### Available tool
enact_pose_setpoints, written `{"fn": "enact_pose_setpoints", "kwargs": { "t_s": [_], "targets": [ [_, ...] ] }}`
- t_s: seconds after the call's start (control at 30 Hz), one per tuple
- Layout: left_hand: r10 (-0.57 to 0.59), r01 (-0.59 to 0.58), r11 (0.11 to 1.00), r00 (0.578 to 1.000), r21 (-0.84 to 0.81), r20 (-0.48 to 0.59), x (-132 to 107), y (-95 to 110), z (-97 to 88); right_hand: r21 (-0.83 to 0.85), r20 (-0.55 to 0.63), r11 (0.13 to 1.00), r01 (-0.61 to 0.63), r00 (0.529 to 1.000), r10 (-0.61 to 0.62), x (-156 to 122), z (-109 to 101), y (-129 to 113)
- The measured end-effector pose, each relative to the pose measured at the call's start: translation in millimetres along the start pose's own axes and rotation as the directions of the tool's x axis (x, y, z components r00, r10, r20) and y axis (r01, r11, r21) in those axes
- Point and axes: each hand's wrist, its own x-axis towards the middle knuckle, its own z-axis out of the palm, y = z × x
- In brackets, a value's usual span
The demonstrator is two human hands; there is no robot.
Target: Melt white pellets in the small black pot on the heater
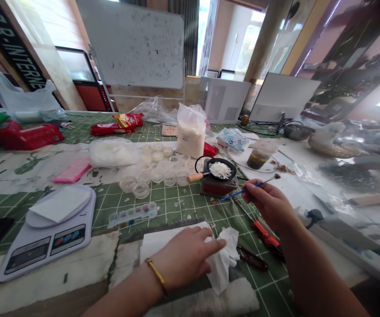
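Observation:
My right hand (pixel 267 198) pinches a slim blue brush (pixel 239 193); its dark bristles point up to the right and its blue end points left. In front of it, a small black pan (pixel 221 169) with a wooden handle holds white flakes (pixel 220 170) and stands on a small dark hot plate (pixel 218 187). My left hand (pixel 188 251), with a gold bracelet at the wrist, lies with fingers apart over white paper (pixel 160 237). Its fingertips are next to a crumpled tissue (pixel 227 246); whether they touch it I cannot tell.
A kitchen scale (pixel 60 220) stands at left. Clear small round tubs (pixel 170 178) and a pill organiser (pixel 133 215) lie mid-table. Behind are a bag of white granules (pixel 191 132) and a cup of dark liquid (pixel 259 156). An orange-handled tool (pixel 265 235) and pliers-like handles (pixel 252 257) lie right.

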Motion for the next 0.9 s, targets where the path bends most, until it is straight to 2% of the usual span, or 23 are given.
{"fn": "enact_pose_setpoints", "kwargs": {
  "t_s": [0.1,0.17,0.23,0.3,0.37,0.47,0.57,0.67,0.77,0.83,0.9],
  "targets": [
    [0.074,-0.076,0.994,0.997,0.08,0.021,14.2,4.3,17.3,0.074,-0.122,0.994,0.085,0.99,-0.076,10.8,-3.7,-5.8],
    [0.093,-0.094,0.987,0.996,0.129,0.015,18.8,2.8,27.2,0.025,-0.226,0.982,0.186,0.958,-0.176,20.7,-5.9,-9.1],
    [0.112,-0.111,0.985,0.994,0.135,0.001,19.7,-0.6,31.9,-0.082,-0.28,0.964,0.252,0.923,-0.265,31.1,-5.3,-8.5],
    [0.134,-0.131,0.987,0.991,0.093,-0.024,16.1,-3.8,27.7,-0.173,-0.268,0.949,0.264,0.915,-0.303,40.4,-1.5,-3.2],
    [0.134,-0.134,0.991,0.989,0.014,-0.068,6.9,-5.6,13.7,-0.219,-0.23,0.942,0.256,0.924,-0.304,47.4,3.8,5.2],
    [0.049,-0.059,0.992,0.994,-0.109,-0.094,-17.3,-6.7,-15.8,-0.302,-0.195,0.922,0.241,0.932,-0.307,52.4,8.8,16.5],
    [-0.087,0.087,0.991,0.996,-0.104,0.005,-46.8,-10.6,-33.3,-0.39,-0.185,0.897,0.208,0.937,-0.297,52.6,6.4,20.0],
    [-0.264,0.274,0.96,0.956,-0.064,0.129,-70.3,-19.4,-30.0,-0.445,-0.205,0.875,0.189,0.93,-0.305,53.6,1.7,17.7],
    [-0.352,0.37,0.927,0.915,-0.063,0.197,-81.3,-28.1,-24.3,-0.483,-0.218,0.856,0.184,0.922,-0.321,57.5,0.9,15.7],
    [-0.356,0.375,0.919,0.921,-0.121,0.156,-81.2,-32.2,-29.8,-0.504,-0.204,0.846,0.175,0.927,-0.314,58.7,2.3,15.5],
    [-0.376,0.376,0.9,0.926,-0.219,0.047,-75.7,-35.8,-42.8,-0.516,-0.191,0.84,0.167,0.934,-0.303,56.4,3.6,15.4]
  ]
}}
